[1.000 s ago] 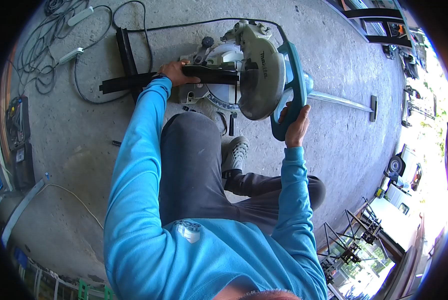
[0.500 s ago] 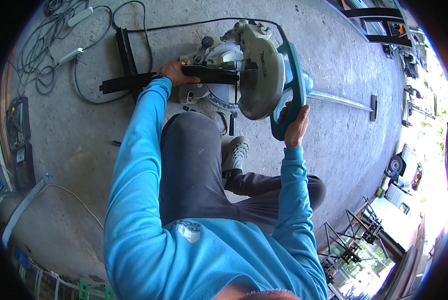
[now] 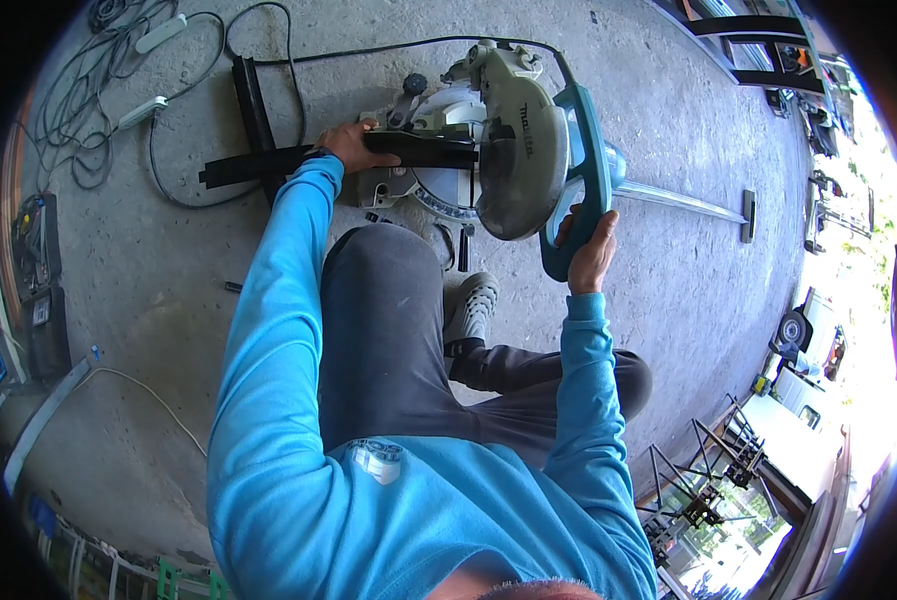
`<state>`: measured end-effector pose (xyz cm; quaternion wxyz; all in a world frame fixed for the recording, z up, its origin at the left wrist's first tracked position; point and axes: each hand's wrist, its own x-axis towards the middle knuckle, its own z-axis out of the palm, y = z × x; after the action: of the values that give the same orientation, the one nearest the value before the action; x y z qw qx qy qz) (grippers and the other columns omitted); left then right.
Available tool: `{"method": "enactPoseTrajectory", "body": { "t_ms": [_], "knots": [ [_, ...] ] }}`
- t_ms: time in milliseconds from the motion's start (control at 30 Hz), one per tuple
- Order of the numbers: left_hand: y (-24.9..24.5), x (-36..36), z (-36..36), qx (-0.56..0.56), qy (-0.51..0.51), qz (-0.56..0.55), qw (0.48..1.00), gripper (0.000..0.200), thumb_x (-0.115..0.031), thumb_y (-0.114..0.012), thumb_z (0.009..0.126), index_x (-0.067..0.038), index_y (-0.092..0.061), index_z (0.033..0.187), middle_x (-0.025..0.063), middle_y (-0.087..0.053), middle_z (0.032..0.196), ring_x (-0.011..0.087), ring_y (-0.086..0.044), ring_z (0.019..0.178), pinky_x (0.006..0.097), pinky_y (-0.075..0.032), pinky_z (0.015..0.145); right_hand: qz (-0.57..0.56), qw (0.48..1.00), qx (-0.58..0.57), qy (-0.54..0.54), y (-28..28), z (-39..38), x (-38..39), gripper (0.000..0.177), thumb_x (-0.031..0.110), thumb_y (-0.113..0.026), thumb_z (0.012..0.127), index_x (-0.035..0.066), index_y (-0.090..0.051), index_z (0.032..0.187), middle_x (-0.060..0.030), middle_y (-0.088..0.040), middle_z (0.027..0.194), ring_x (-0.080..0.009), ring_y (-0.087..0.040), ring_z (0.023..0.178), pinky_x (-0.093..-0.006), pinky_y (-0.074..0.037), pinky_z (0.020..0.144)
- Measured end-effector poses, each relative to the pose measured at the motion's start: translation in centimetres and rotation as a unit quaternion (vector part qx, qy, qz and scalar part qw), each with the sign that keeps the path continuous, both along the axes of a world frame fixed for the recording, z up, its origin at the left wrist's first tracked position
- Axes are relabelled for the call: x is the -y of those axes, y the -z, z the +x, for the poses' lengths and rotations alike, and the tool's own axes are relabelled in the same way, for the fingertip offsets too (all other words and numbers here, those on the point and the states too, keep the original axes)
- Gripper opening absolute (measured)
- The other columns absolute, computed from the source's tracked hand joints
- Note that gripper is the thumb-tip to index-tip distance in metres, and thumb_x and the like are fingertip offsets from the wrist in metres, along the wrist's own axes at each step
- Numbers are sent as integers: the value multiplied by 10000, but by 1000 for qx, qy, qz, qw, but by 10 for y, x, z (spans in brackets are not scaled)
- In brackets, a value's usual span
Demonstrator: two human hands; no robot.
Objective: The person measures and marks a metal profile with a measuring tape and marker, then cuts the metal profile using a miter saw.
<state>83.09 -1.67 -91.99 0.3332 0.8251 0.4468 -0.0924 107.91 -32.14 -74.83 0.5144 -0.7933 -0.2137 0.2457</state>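
Right hand (image 3: 590, 252) edged up, gripping saw handle (image 3: 580, 150); left hand (image 3: 354, 148) clamps black bar (image 3: 258, 163). One saw (image 3: 513, 170), two hands.

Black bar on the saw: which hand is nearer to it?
Left. The left hand holds the black bar; the right hand grips the teal handle, away from it.

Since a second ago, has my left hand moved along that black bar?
No. The left hand stays clamped on the black bar at the same spot, right beside the saw base.
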Motion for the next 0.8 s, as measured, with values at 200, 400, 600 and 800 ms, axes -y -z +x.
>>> {"method": "enactPoseTrajectory", "body": {
  "t_ms": [200, 400, 600, 800],
  "knots": [
    [-3, 1, 0, -6, -2, 10, 1000, 981, -753, -828, 591, -206, -638, 1383, 143, -703, 1262, 315, -675, 1168, 409, -494, 1070, -1, 1000, 13, -6, 1, -1, -1, 803, 708, -262, 1030, -6, -628, 1041, -89, -638, 751, -148, -586, 594, -293, -478, 572],
    [3, 0, -1, 3, 0, 7, 1000, 991, -759, -826, 587, -201, -637, 1384, 149, -707, 1251, 319, -682, 1152, 406, -498, 1065, 4, 1000, 4, -2, 0, -2, 0, 786, 702, -298, 1029, -8, -636, 1032, -84, -650, 758, -158, -615, 615, -300, -498, 584],
    [3, -1, -1, -4, 8, -14, 1000, 991, -766, -794, 622, -185, -588, 1398, 143, -692, 1283, 330, -648, 1216, 444, -481, 1080, 6, 1000, 11, -4, 0, -3, -1, 799, 710, -276, 1028, -3, -637, 1035, -88, -640, 743, -151, -589, 594, -293, -476, 573],
    [-6, 0, -1, 5, -3, -3, 1000, 969, -738, -839, 591, -201, -643, 1374, 156, -702, 1259, 325, -677, 1164, 419, -506, 1050, 0, 1000, 18, 1, -3, -4, -2, 788, 694, -300, 1033, -17, -641, 1025, -87, -646, 752, -160, -611, 614, -307, -497, 588]
  ]
}}
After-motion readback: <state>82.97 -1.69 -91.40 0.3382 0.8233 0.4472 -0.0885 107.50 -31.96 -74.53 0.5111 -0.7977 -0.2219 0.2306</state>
